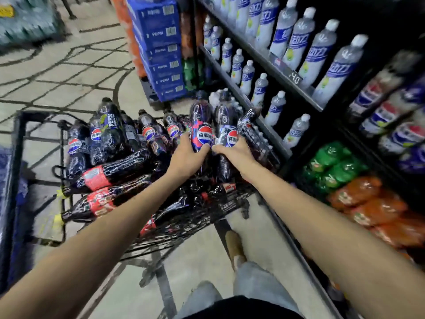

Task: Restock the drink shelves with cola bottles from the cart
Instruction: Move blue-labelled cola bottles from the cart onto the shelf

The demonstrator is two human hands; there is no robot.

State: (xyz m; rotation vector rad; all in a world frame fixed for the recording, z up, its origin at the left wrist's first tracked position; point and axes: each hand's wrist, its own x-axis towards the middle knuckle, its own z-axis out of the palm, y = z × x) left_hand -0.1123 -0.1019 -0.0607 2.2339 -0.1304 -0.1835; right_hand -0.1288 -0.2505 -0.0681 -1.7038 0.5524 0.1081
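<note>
Over the cart, the pair in hand: two dark glossy plastic cola bottles with round red, white and blue logos, one (202,120) in the left hand and one (226,125) in the right, both upright and side by side at the cart's shelf-side corner
Left hand (185,157): fingers curled round the lower body of its bottle, thumb by the logo
Right hand (235,153): wrapped round its bottle just below the logo
Look: near-black contents, dark caps, logos facing the camera, apparently full
Cart (234,203): black wire trolley holding a heap of similar cola bottles (110,178), most lying on their sides, some red-labelled
Done: this pair is gripped, neither is on a shelf yet
Left: most of the job, by my judgement, namely shelving these two and then the heap
Shelves (259,58): black metal racks to the right, stocked with pale white-capped bottles (319,51); the slot meant for cola cannot be told
Beyond: stacked blue Pepsi cartons (161,49), green packs (333,162) and orange packs (368,203) low on the right
</note>
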